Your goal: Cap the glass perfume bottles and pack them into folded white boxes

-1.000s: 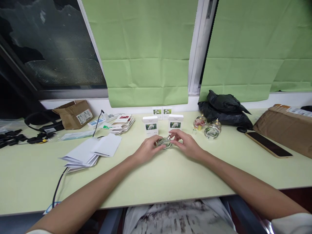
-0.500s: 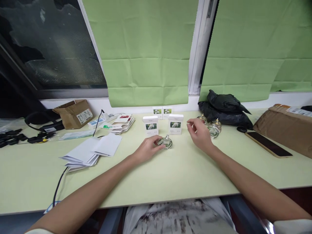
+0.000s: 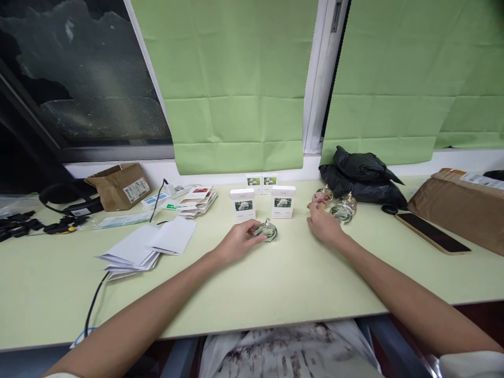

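Observation:
My left hand [image 3: 238, 241] is closed on the side of a small round clear-glass perfume bottle [image 3: 268, 232] that stands on the table, its narrow silvery neck pointing up. To the right, my right hand [image 3: 325, 224] is low over the table with its fingertips bent together; what they hold, if anything, is hidden. Just beyond those fingers are a pinkish perfume bottle [image 3: 323, 196] with a gold top and a greenish one [image 3: 342, 213]. Another gold-topped bottle [image 3: 349, 201] is close beside it. Two white boxes with flower pictures, a left box [image 3: 243, 205] and a right box [image 3: 282, 202], stand upright behind the held bottle.
Two smaller flower-picture boxes [image 3: 261, 183] stand by the wall. White folded papers [image 3: 137, 247], a stack of cards [image 3: 199, 201] and an open cardboard box [image 3: 120, 185] lie left. Black plastic bags [image 3: 362, 178], a phone [image 3: 431, 232] and a brown parcel [image 3: 460, 210] lie right.
My right hand has lowered and shifted slightly right, its fingers now beside the pinkish bottle, which shows more fully. My left hand keeps its hold on the glass bottle.

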A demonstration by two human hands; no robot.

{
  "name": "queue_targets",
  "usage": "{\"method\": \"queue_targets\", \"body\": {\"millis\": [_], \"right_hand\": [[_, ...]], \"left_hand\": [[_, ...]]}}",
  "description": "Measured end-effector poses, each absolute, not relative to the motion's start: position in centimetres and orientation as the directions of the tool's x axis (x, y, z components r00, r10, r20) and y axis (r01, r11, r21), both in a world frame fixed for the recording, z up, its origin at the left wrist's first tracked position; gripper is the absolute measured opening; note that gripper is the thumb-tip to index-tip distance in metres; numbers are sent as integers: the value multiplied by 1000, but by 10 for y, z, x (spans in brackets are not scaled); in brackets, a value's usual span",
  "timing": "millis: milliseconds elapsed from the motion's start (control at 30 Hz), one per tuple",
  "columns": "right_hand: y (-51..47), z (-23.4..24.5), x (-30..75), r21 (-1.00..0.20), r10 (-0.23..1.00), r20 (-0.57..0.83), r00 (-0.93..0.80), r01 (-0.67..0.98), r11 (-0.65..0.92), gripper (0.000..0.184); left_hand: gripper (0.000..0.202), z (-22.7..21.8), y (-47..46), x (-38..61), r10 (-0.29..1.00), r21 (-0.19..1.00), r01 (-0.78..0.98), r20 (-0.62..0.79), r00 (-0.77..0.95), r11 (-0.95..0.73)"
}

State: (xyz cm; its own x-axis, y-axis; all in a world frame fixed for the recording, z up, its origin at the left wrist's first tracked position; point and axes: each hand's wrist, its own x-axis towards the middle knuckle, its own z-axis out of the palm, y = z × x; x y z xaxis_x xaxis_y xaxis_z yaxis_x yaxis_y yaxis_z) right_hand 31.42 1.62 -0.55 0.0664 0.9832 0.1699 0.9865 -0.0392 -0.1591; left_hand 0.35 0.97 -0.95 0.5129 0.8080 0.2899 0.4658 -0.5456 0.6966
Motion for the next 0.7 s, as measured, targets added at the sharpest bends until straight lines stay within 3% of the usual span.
{"method": "queue_targets", "body": {"millis": [233,367,533,700], "right_hand": [[14,-9,310,-178,982,191,-5,983,40,26],[11,-10,304,-302,969,225,-103,938,170,15],[2,-8,291,-436,916,322,-238,822,367,18],[-4,-7,277,-674,847,489,-209,526,519,30]], "left_hand": [[37,-9,8,4,817,705,465,292,498,-536],[38,-9,7,5,822,720,458,280,496,-522],[36,-9,6,6,815,692,468,322,481,-550],[37,-8,4,6,789,655,461,378,485,-598]]}}
